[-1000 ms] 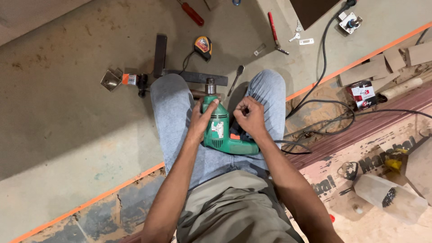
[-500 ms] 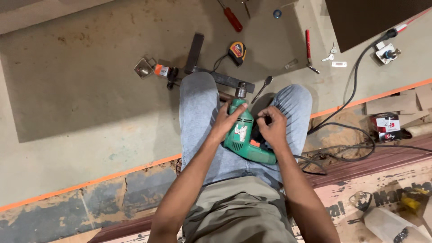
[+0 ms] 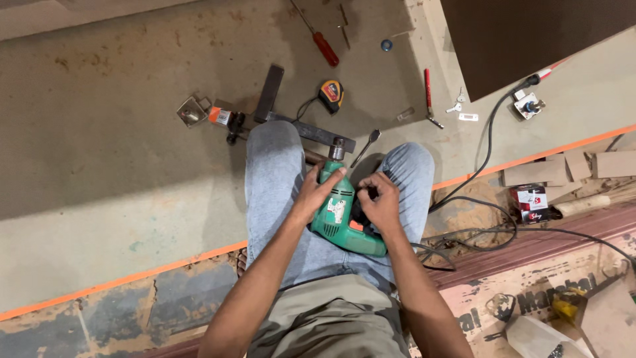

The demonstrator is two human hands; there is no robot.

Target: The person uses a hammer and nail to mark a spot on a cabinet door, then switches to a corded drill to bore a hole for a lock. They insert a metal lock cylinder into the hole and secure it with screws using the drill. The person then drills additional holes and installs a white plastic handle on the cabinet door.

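I kneel on a grey board with a green electric drill (image 3: 339, 215) lying between my knees, chuck pointing away from me. My left hand (image 3: 317, 191) grips the front of the drill body just behind the chuck. My right hand (image 3: 379, 201) is curled at the drill's right side near its handle, fingers closed on a small dark part I cannot make out. A dark metal bar (image 3: 311, 131) lies on the board just beyond the chuck.
A tape measure (image 3: 331, 95), a red-handled screwdriver (image 3: 325, 48), a second screwdriver (image 3: 366, 146), a red-handled tool (image 3: 428, 94) and a metal hinge (image 3: 191, 111) lie on the board. Black cables (image 3: 487, 142) run at right toward a socket box (image 3: 528, 105). A small red and white box (image 3: 530, 202) sits at right.
The view has shifted so the board items sit lower in frame. Both hands stay on the drill; the right hand's fingers have curled in more tightly at its side.
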